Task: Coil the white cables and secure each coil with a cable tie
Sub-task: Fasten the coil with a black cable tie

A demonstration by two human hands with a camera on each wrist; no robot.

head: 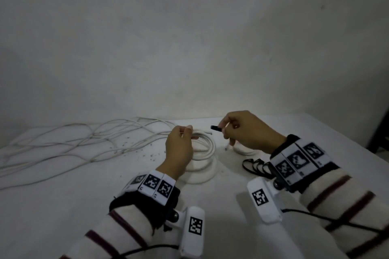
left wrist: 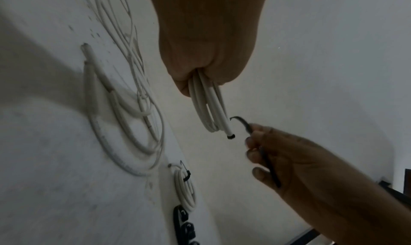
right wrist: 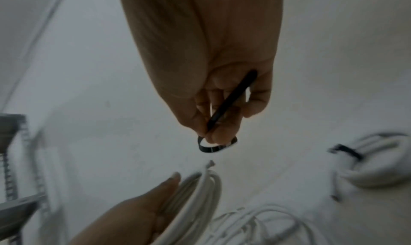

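Observation:
My left hand [head: 185,133] grips a small coil of white cable [head: 203,143], lifted just above the table; the wrist view shows its strands [left wrist: 209,106] bunched in the fist. My right hand [head: 224,130] pinches a black cable tie [head: 216,128] just right of the coil, a short gap apart. The tie [right wrist: 231,99] runs across the fingers and curls into a loop [right wrist: 213,147] at the fingertips. A finished white coil [left wrist: 184,187] with a black tie around it lies on the table under my right hand.
Loose white cables [head: 84,143] sprawl over the left of the white table [head: 63,206]. A thicker white coil [head: 202,174] lies below my left hand. Several spare black ties [head: 254,165] sit by my right wrist. A wall stands close behind.

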